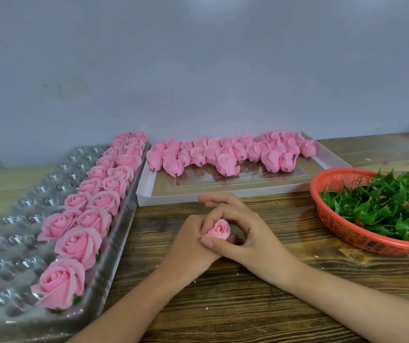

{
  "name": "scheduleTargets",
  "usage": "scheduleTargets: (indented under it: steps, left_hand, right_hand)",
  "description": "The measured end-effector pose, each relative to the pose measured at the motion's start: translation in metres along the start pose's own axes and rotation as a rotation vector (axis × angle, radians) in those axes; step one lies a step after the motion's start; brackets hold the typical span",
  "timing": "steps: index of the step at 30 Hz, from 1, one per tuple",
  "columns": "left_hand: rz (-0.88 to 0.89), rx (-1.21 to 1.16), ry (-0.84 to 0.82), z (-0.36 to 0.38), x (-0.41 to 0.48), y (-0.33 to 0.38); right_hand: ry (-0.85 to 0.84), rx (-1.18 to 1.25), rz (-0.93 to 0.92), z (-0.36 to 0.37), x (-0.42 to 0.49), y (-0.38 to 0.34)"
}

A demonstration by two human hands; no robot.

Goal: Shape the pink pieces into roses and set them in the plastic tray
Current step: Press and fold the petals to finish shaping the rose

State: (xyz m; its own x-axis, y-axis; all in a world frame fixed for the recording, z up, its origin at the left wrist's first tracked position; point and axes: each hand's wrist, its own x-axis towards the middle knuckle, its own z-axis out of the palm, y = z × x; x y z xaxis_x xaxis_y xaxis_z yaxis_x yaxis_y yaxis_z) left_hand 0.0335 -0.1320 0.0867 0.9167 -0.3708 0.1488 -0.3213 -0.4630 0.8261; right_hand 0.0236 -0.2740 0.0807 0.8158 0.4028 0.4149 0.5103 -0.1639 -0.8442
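Right hand [248, 233]: pinching the rose [217, 229], looks like it's curling the petals
Left hand [191, 243]: holds it from below, steadying
Rose: one, between both hands, just above the surface [223, 305]
Plastic tray [13, 219]: left, roughly 18 finished roses [78, 243], two rows
Box [198, 185]: behind, maybe 30 pink pieces [223, 162], easy reach
Basket [346, 231]: one, green leaves [383, 206]

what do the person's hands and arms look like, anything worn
Left hand and right hand are bare: no gloves or rings show. The left forearm and right forearm are uncovered to the frame edge, with no sleeves, watch or bracelet.
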Motion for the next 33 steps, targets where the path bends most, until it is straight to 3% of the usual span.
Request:
scheduleTargets:
  steps: [7, 10, 15, 20, 33]
  left_hand:
    - [0.015, 0.000, 0.033, 0.001, 0.000, -0.002]
    - [0.023, 0.141, -0.009, 0.003, -0.002, 0.002]
    - [0.005, -0.017, 0.003, -0.003, 0.000, 0.002]
    - [-0.003, -0.252, 0.016, -0.006, -0.005, 0.005]
    - [0.009, -0.307, 0.060, -0.006, -0.007, 0.003]
  right_hand:
    - [-0.004, 0.083, -0.035, -0.002, 0.001, -0.001]
    - [-0.024, 0.086, -0.017, -0.002, 0.001, 0.002]
    - [-0.058, 0.046, 0.014, -0.001, 0.002, 0.006]
    - [0.010, 0.280, 0.098, -0.004, 0.005, 0.003]
    - [0.048, 0.301, 0.175, -0.004, 0.006, 0.006]
